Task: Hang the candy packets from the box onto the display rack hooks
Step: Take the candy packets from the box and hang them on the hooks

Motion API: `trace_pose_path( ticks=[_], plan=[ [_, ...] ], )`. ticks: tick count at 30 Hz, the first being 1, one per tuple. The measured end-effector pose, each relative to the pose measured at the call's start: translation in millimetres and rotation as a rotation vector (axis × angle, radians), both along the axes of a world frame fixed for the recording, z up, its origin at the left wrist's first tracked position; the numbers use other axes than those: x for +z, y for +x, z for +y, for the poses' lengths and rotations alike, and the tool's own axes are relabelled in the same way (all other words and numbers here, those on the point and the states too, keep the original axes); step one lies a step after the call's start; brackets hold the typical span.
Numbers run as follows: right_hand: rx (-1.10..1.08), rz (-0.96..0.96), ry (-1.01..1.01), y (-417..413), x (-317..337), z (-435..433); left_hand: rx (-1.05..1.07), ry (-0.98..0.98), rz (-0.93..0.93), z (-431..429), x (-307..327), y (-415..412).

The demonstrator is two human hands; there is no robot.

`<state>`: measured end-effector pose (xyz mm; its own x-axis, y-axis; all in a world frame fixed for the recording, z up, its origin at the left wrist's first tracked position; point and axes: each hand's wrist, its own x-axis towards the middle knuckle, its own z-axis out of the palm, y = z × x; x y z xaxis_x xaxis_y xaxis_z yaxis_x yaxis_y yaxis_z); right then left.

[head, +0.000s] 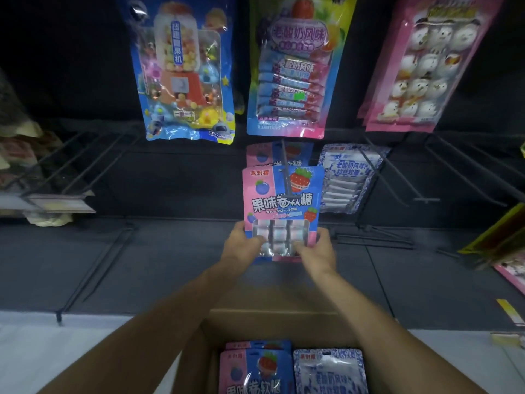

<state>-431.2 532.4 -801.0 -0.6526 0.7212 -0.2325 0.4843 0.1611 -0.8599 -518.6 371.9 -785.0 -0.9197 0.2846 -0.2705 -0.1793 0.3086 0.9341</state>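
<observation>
Dark display rack (pixel 170 180) paneling fills the far view. At its centre hook (pixel 285 177), a pink-and-blue candy packet (pixel 281 201) hangs near the tip. The left hand (pixel 244 248) and right hand (pixel 315 251) pinch its lower corners. More packets (pixel 255 371) lie in the near box (pixel 272 317).

Colours noted, rack and box.
Obs: front packet (pixel 282 206) pink on left, blue on right, red strawberry and blue berry prints, white lettering. Beside it, white packet (pixel 349 177) with blue porcelain-style pattern. Top row: blue packet (pixel 184 69) with orange-red machine print; yellow packet (pixel 292 66) fading to blue and pink; pink packet (pixel 426 64) showing white round sweets. Brown box (pixel 284 317) holds pink-blue packet (pixel 255 371) and white-blue packet (pixel 329 371). Black hooks (pixel 286 169).
</observation>
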Motion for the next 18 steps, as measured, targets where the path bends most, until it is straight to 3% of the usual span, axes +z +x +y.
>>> trace_pose_path(
  ticks=[10, 18],
  plan=[
    [0.005, -0.014, 0.1, -41, -13, 23, 0.056, -0.034, 0.129, 18, -50, -61],
    [-0.024, 0.191, 0.003, -62, 5, 36, 0.103, 0.111, 0.328, 14, 9, -62]
  ],
)
